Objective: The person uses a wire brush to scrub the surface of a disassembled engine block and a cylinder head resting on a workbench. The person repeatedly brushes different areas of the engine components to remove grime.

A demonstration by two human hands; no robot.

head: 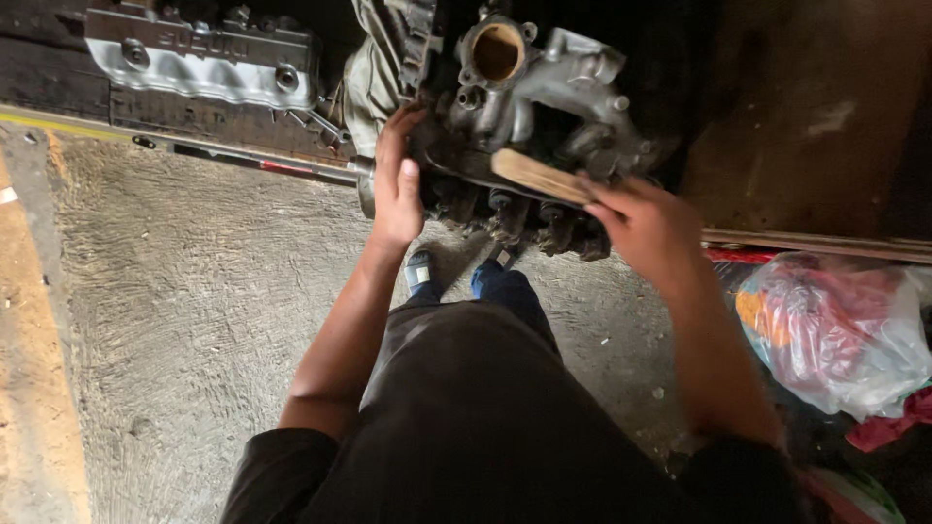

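Left hand [396, 189] is pressed flat against the near side of the engine block [529, 116], fingers spread and curled over its edge, steadying it. Right hand [646, 228] is closed around a wooden handle [539, 176], which angles up and left across the block's greasy middle. The block sits at the edge of the concrete floor [194, 291]. Off to the right, 1 clear plastic bag [840, 330] holds bundled red and orange items. A silver valve cover [199, 53] lies top left.
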